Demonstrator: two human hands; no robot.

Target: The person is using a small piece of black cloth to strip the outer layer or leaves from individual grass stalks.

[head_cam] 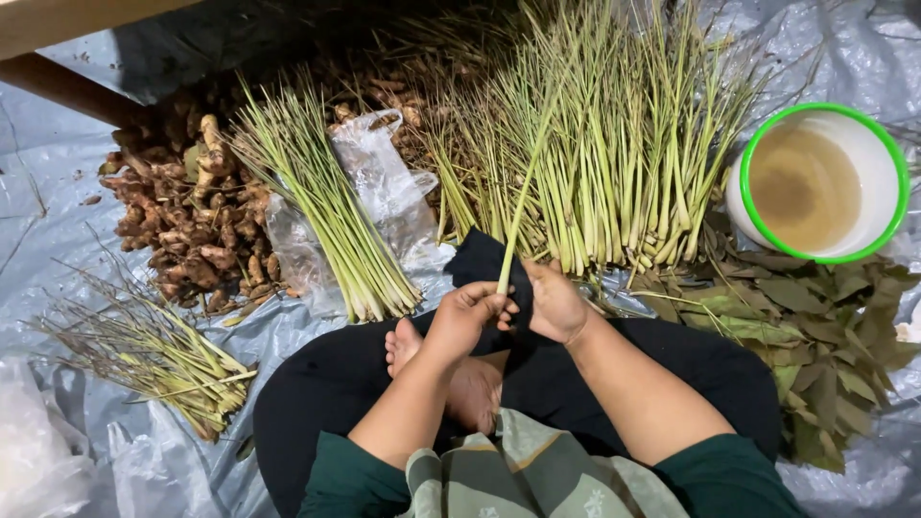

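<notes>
In the head view, a person sits cross-legged on a grey plastic sheet (58, 182) spread over the floor, one bare foot (451, 369) showing between dark trousers. Both hands meet in front of the lap around a single lemongrass stalk (526, 182). The left hand (467, 317) is curled with its fingers closed round the pale lower end of the stalk. The right hand (556, 302) is cupped close beside it, thumb and fingers pressed to the same end; whether it grips fully cannot be told.

The stalk is thin and straight, whitish-green at the base where the hands hold it, turning brighter green as it rises, and it leans slightly to the right, reaching up over the large pile of lemongrass (614, 153) that lies just beyond the knees. That pile fans out with pale bases toward the person and green tops away.

To the left lies a tidier bundle of stalks (326, 211) partly on a clear plastic bag (384, 182). Further left sits a heap of brown ginger roots (192, 221), and near the left knee a heap of dry trimmings (153, 355). On the right stands a white bucket with a green rim (820, 182) holding cloudy water, with dark green leaves (825, 326) spread below it
</notes>
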